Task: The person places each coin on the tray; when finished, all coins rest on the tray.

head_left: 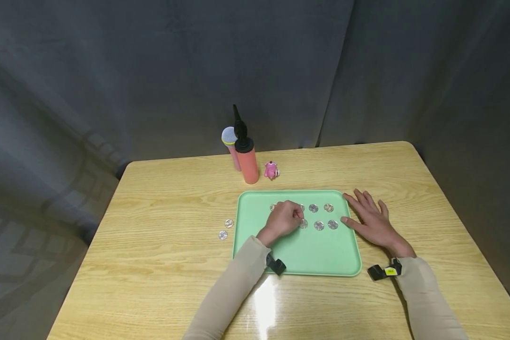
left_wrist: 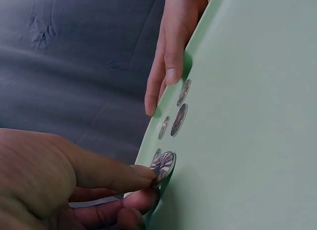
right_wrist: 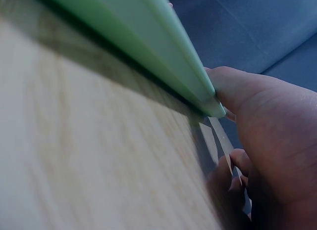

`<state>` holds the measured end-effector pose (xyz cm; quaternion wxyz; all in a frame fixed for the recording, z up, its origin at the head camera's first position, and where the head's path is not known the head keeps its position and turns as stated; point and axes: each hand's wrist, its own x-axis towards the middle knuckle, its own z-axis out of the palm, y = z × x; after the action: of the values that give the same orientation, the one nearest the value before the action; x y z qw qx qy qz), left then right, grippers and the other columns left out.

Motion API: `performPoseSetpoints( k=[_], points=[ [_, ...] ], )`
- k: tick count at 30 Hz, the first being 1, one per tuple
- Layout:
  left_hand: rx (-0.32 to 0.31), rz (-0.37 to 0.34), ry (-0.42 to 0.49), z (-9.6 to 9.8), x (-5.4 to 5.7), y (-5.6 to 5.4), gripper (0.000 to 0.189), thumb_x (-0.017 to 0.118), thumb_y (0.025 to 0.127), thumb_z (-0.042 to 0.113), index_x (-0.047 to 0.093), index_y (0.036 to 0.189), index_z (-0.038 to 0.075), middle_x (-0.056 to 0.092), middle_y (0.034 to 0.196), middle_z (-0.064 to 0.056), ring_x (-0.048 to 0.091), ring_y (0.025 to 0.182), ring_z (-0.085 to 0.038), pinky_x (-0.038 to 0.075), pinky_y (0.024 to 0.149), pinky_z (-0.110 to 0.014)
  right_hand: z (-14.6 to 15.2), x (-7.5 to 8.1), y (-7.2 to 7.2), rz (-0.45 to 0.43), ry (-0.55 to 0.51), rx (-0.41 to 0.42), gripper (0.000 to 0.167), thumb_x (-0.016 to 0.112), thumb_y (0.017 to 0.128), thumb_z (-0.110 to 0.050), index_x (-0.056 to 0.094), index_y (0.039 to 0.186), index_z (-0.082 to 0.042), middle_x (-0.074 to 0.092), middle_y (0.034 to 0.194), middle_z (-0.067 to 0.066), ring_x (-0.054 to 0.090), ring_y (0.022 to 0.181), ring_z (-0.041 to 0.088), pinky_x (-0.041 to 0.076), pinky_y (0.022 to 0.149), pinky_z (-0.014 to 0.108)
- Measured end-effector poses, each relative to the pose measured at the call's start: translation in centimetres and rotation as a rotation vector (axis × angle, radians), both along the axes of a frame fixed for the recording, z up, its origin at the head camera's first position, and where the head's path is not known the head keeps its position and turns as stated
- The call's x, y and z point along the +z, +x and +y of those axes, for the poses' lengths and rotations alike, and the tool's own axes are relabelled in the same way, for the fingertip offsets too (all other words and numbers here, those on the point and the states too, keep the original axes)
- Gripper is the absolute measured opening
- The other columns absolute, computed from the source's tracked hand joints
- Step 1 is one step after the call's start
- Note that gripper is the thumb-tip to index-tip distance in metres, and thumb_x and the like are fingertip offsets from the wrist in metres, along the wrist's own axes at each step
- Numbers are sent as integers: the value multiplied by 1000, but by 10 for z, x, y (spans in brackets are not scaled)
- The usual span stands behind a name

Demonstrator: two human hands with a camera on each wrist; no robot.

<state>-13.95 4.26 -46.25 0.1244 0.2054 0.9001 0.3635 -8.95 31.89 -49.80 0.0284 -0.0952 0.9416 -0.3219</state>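
Observation:
My left hand (head_left: 282,218) is over the middle of a light green tray (head_left: 297,257). Its thumb and finger pinch a silver coin (left_wrist: 163,165), which is tilted up on edge in the left wrist view. More coins lie flat in two rows, among them one at the far right of the back row (head_left: 328,208) and two in the front row, a coin (head_left: 318,225) beside another coin (head_left: 333,225). My right hand (head_left: 371,224) has its fingers spread at the tray's right edge, the thumb touching the rim (right_wrist: 210,94). The left hand partly hides the back row.
Two loose coins, one (head_left: 229,223) behind the other (head_left: 223,235), lie on the wooden table (head_left: 165,245) left of the tray. Behind it stand a coral hand pump (head_left: 248,165) with a black nozzle, a pink microphone-like thing (head_left: 229,136) and a small pink figure (head_left: 271,170).

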Motion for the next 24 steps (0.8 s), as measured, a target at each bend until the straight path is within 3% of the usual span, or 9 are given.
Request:
performPoseSetpoints(
  k=[12,14,20,24],
  points=[
    [-25,44,-85,1,-3,1,11,72,81,0,75,80,10,69,73,1,51,65,-4,39,60,-13,-2,2,1,6,-1,-1,72,59,98,-38,27,158,-14,11,165,31,0,153,51,-7,111,75],
    [-30,47,-80,0,-2,1,10,72,81,0,75,80,10,68,71,1,50,64,-3,38,59,-13,-2,2,1,5,1,1,73,60,98,-38,27,158,-14,11,165,31,0,154,51,-7,111,75],
    [-33,68,-15,-3,4,1,16,67,82,-3,75,76,10,77,87,-3,55,67,-3,45,67,-14,-2,3,0,3,0,6,72,58,99,-38,26,159,-14,11,165,31,-1,154,50,-8,111,75],
    [-24,69,24,-6,11,1,16,65,83,-3,75,78,8,71,74,-2,49,61,-2,40,61,-14,-3,3,0,-6,3,5,73,58,99,-39,25,159,-14,10,165,30,-1,154,49,-8,112,74]
  ],
)
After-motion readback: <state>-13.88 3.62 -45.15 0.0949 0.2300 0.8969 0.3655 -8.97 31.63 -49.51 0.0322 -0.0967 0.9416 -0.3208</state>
